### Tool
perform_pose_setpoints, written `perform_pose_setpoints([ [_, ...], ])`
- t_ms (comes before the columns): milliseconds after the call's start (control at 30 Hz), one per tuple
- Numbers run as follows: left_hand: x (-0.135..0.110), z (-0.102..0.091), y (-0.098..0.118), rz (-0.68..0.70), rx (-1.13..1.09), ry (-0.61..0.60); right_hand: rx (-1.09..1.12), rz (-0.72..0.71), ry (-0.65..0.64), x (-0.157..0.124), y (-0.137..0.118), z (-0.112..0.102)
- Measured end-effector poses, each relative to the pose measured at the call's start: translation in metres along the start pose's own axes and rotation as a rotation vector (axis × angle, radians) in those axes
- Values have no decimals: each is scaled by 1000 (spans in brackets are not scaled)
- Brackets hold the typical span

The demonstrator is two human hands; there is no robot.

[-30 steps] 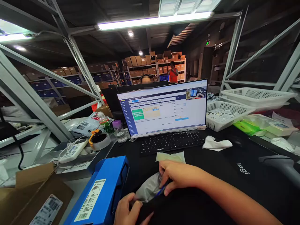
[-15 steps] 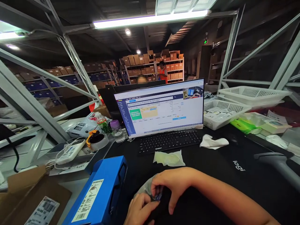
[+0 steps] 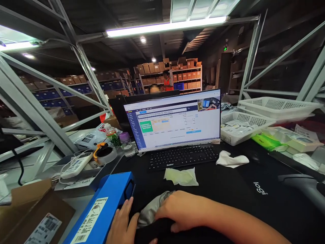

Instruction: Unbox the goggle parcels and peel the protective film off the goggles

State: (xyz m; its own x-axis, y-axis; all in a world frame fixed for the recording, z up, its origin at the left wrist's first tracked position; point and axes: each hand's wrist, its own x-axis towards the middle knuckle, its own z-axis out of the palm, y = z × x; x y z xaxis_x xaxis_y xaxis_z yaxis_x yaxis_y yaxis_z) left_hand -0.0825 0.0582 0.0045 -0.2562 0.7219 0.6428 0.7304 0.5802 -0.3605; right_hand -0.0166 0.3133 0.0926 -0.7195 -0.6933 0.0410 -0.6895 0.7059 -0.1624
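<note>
My right hand point(image 3: 179, 209) is closed on a crumpled grey translucent plastic bag point(image 3: 148, 211) on the black desk mat. Whatever the bag holds is hidden. At the bag's left, my left hand point(image 3: 121, 222) has its fingers stretched out, with the fingertips against the right side of the blue box point(image 3: 101, 206). That box carries a white label reading "Wakening" with a barcode. Just beyond the bag lies a pale yellow-green wipe-like sheet point(image 3: 180, 177).
A keyboard point(image 3: 182, 156) and monitor point(image 3: 175, 122) stand behind. Left are a cardboard box point(image 3: 45, 213) and a grey tray point(image 3: 98, 179) with tape. White baskets point(image 3: 233, 139), a white tissue point(image 3: 231, 160) and a barcode scanner point(image 3: 302, 183) lie right. Two people appear far behind.
My left hand has moved left, off the bag and onto the blue box. My right hand has closed on the bag, which now shows more of its grey surface.
</note>
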Motion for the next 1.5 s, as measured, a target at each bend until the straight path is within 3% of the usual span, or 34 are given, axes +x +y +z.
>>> perform_pose_setpoints([
  [233, 9, -1, -6, 6, -194, -279, 24, -11, 3, 3, -1, 14],
  [367, 38, -13, -1, -153, -379, -517, 45, 31, -8, 10, -5, 22],
  [500, 49, -6, 11, -227, -460, -475, 183, -9, -15, 1, 3, 4],
  [567, 47, 2, 13, -278, -484, -434, 305, 18, 69, -13, 16, -11],
  [600, 47, 5, 12, -311, -502, -432, 357, 94, 127, -22, 25, -17],
  [667, 48, 9, 10, -380, -550, -472, 418, 382, 204, -37, 45, -25],
  [733, 53, 10, 5, -430, -596, -542, 419, 675, 195, -45, 64, -23],
  [800, 60, 12, 0, -477, -594, -574, 399, 840, 146, -46, 81, -14],
  [1000, 79, 37, -17, -639, -398, -552, 426, 949, 148, -30, 103, 10],
  [1200, 92, 51, -27, -644, -421, -565, 499, 955, 332, -58, 115, -13],
  [1267, 94, 53, -21, -654, -411, -495, 508, 947, 393, -69, 118, -25],
  [1367, 91, 55, -2, -625, -510, -262, 517, 912, 473, -75, 114, -39],
  [1433, 85, 54, 14, -604, -704, -149, 537, 854, 510, -67, 104, -42],
  [1500, 78, 50, 28, -597, -943, -114, 673, 728, 539, -53, 89, -36],
])
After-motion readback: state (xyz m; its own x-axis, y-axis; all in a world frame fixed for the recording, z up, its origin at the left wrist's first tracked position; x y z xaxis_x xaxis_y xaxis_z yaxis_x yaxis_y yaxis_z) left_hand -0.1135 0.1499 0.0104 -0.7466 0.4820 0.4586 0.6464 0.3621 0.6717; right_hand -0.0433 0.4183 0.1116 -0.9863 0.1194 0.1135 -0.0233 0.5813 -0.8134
